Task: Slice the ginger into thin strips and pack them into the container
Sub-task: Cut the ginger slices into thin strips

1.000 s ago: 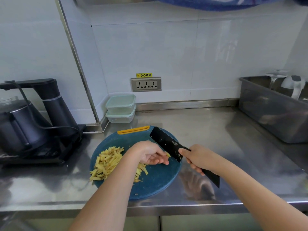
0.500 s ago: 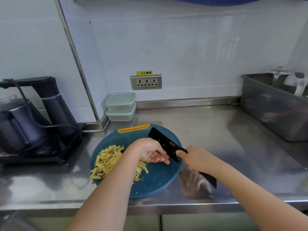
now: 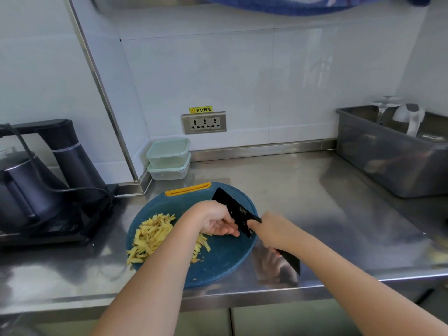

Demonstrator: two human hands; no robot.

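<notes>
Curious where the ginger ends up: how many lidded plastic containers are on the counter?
2. The upper container sits stacked on the lower container in the back corner, behind the cutting board. The grey bin at right could hide more.

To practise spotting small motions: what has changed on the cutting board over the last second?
The right hand edged the knife slightly left, close against the fingers of the left hand. Unchanged: grip on the knife, ginger strips, board, stacked containers.
</notes>
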